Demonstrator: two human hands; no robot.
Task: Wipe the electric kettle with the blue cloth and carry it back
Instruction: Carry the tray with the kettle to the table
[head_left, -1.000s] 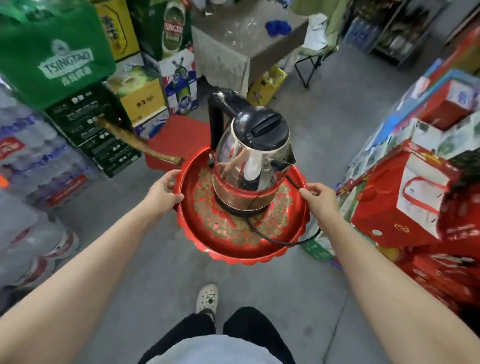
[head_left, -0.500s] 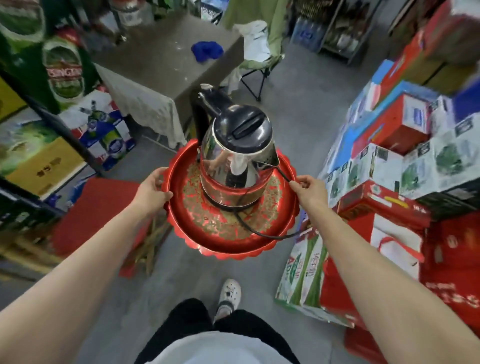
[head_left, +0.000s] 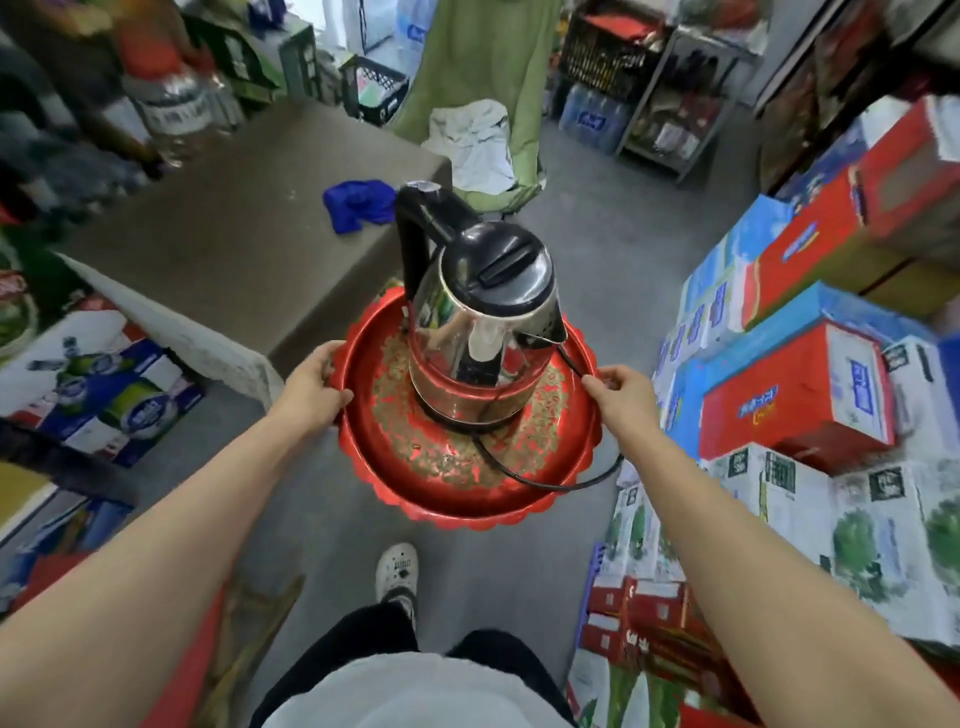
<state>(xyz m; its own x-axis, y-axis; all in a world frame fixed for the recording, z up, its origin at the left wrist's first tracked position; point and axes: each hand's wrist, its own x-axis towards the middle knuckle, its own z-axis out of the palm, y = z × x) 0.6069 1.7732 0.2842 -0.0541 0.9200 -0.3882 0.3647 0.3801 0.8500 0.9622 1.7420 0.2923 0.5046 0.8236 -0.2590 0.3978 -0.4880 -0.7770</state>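
A steel electric kettle (head_left: 480, 332) with a black lid and handle stands upright on a round red tray (head_left: 467, 499). Its black cord (head_left: 545, 483) loops over the tray's right rim. My left hand (head_left: 317, 387) grips the tray's left rim and my right hand (head_left: 615, 397) grips the right rim, holding the tray in the air in front of me. The blue cloth (head_left: 358, 202) lies crumpled on the brown table (head_left: 249, 249), just beyond and left of the kettle.
Stacked red, blue and white cartons (head_left: 810, 395) line the right side. Drink cases (head_left: 104, 395) sit on the floor at the left below the table. A green folding chair with a white cloth (head_left: 475, 140) stands behind the table. Grey floor runs between them.
I have walked forward with the tray. The table and the blue cloth are now much closer, right beside the kettle. Both hands keep their hold on the tray's rim.
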